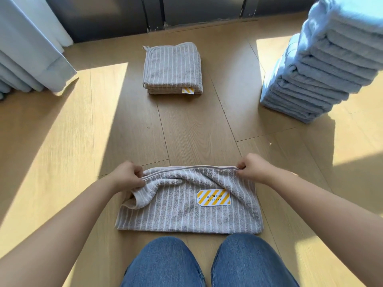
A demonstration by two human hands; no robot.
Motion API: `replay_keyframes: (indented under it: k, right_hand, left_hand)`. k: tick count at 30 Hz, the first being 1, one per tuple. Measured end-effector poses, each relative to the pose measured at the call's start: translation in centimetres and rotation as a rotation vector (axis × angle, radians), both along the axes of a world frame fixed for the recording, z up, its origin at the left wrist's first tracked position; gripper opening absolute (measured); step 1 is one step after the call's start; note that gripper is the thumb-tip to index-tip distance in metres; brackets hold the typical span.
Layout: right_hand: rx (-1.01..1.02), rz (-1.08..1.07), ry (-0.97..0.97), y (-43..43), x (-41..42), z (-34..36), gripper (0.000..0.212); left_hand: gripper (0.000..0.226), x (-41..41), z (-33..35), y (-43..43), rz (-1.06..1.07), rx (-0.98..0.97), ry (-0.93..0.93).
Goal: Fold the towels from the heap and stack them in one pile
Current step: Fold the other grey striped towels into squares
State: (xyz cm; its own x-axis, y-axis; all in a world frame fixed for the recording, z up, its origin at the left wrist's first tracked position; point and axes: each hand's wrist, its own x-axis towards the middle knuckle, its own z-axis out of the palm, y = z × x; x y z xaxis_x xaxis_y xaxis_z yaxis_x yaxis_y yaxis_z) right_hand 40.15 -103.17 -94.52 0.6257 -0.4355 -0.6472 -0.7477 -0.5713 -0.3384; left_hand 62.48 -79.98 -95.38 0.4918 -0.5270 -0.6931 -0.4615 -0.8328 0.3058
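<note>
A grey-beige striped towel [186, 216] lies on the wooden floor [196, 129] just ahead of the person's knees, at 6 o'clock in the view. It is folded over on itself, with the upper layer lifted along its far edge. The left hand [129, 175] pinches that edge at the towel's 10 o'clock corner, fingers curled round the hem, and the cloth below it bunches into a loose roll. The right hand [251, 168] pinches the same edge at the 2 o'clock corner, thumb and fingers closed on the hem. The edge runs taut between the two hands. A yellow-and-white striped label [213, 197] lies flat on the towel's top face, right of its middle.

Well apart from this towel, at 12 o'clock, sits a low pile of folded striped towels [172, 69] of the same cloth, with a small yellow label [188, 90] showing at its near right corner. At 2 o'clock a tall stack of folded light-blue towels [323, 79] stands on the floor, leaning slightly. Pale curtains [31, 48] hang to the floor at 10 o'clock. Blue jeans [165, 264] cover both knees at the lower edge.
</note>
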Motion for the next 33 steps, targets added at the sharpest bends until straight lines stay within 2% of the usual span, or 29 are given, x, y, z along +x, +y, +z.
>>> replay_keyframes:
  k: [4, 6, 10, 13, 16, 19, 22, 24, 26, 29, 31, 33]
  right_hand:
    - [-0.042, -0.015, -0.012, -0.1, -0.4, 0.7, 0.017]
    - [-0.063, -0.013, -0.02, -0.2, -0.5, 1.4, 0.018]
    - [-0.101, 0.001, -0.025, -0.4, -0.8, 2.4, 0.02]
    - [-0.112, -0.004, -0.049, -0.4, -1.1, 3.1, 0.02]
    - [-0.131, -0.015, -0.085, -0.5, -1.4, 3.9, 0.02]
    - [-0.202, -0.025, -0.126, -1.4, -1.8, 4.7, 0.021]
    - [-0.273, -0.158, -0.297, -3.1, -1.7, 6.1, 0.021]
    - [-0.314, -0.219, -0.383, -4.3, -1.3, 7.2, 0.023]
    - [-0.389, -0.164, -0.405, -5.4, -0.5, 8.2, 0.02]
    - [-0.526, -0.147, -0.504, -6.6, 0.7, 10.1, 0.019]
    - [-0.622, -0.152, -0.595, -7.1, 1.1, 11.1, 0.019]
    - [-0.693, -0.096, -0.58, -7.6, 1.2, 11.4, 0.019]
  left_hand:
    - [0.023, -0.6, 1.2, -0.3, 0.276, -0.072, 0.231]
    - [0.024, -0.4, 1.9, -0.5, 0.359, -0.082, 0.318]
    - [0.024, -0.6, 3.4, -1.1, 0.33, -0.047, 0.396]
    - [0.025, -1.2, 3.9, -1.6, 0.306, -0.095, 0.373]
    - [0.022, -1.5, 4.4, -1.8, 0.236, -0.141, 0.235]
    - [0.021, -1.0, 6.0, -2.1, 0.061, -0.159, 0.03]
    - [0.026, 0.4, 8.9, -2.6, -0.043, -0.22, -0.15]
    - [0.019, 1.6, 10.4, -3.0, -0.067, -0.33, -0.271]
    - [0.009, 2.4, 11.9, -3.7, -0.093, -0.436, -0.381]
    - [0.024, 3.4, 13.9, -5.0, -0.174, -0.492, -0.558]
    - [0.021, 4.1, 15.0, -5.6, -0.316, -0.545, -0.766]
    - [0.02, 4.5, 15.3, -5.8, -0.429, -0.529, -0.89]
